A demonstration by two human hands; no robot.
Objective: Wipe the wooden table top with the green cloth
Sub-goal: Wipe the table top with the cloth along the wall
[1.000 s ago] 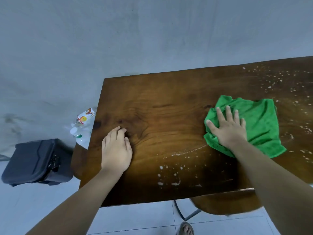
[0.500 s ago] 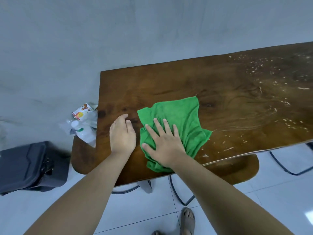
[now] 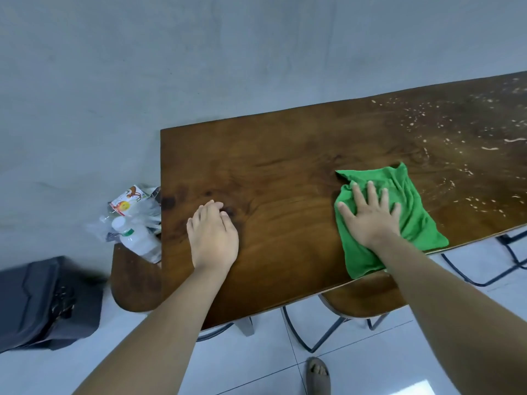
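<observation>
1. Cloth [image 3: 410, 212] sits on the table [image 3: 285, 172] at the near edge, right of middle, one corner poking past the edge.
2. Right hand [image 3: 370, 218] lies flat on its left half, fingers spread, pressing rather than pinching. So an open grip, nothing clutched.
3. The white specks [image 3: 445, 132] lie right and farther back from the cloth, so I'd guess the next swipe heads that way. Right hand is obviously nearer.
4. Cloth's long axis runs diagonally, far-left to near-right. Bright green, rumpled, looks like microfibre.
5. Left hand [image 3: 212, 232] rests palm-down on bare wood well to the left, holding nothing.
</observation>
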